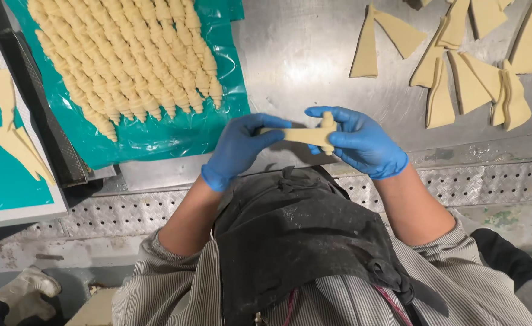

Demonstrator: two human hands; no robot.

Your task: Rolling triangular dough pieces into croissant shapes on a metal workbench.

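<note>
Both my hands are in blue gloves and meet over the near edge of the brushed steel worktable (314, 54). My left hand (238, 148) pinches one end of a pale, stretched strip of raw dough (302, 135); my right hand (359, 142) grips the other end, where the dough is already curled into a small roll. The fingers cover much of the strip, so I cannot make out its full shape or how far it is rolled. My dark, flour-dusted apron (296, 241) hides the table's front below the hands.

Beyond the strip and to its left lies a teal plastic sheet (157, 136) carrying tight rows of shaped pale dough crescents (127, 54); the rows run off the top of the frame. Further left, past a dark metal rail (42, 108), a second teal-lined tray (6, 181) holds a few more dough pieces, partly cut off at the edge. Beyond the strip and to its right, flat triangular dough cut-outs (471, 78) lie scattered and overlapping, some cropped by the top border.

Bare steel lies directly beyond the strip, between sheet and cut-outs. Nearer than the strip, a perforated metal ledge (489, 178) runs along the table's front.

At the lower left corner a whitish gloved hand of another person (21, 293) shows, well apart from the strip.
</note>
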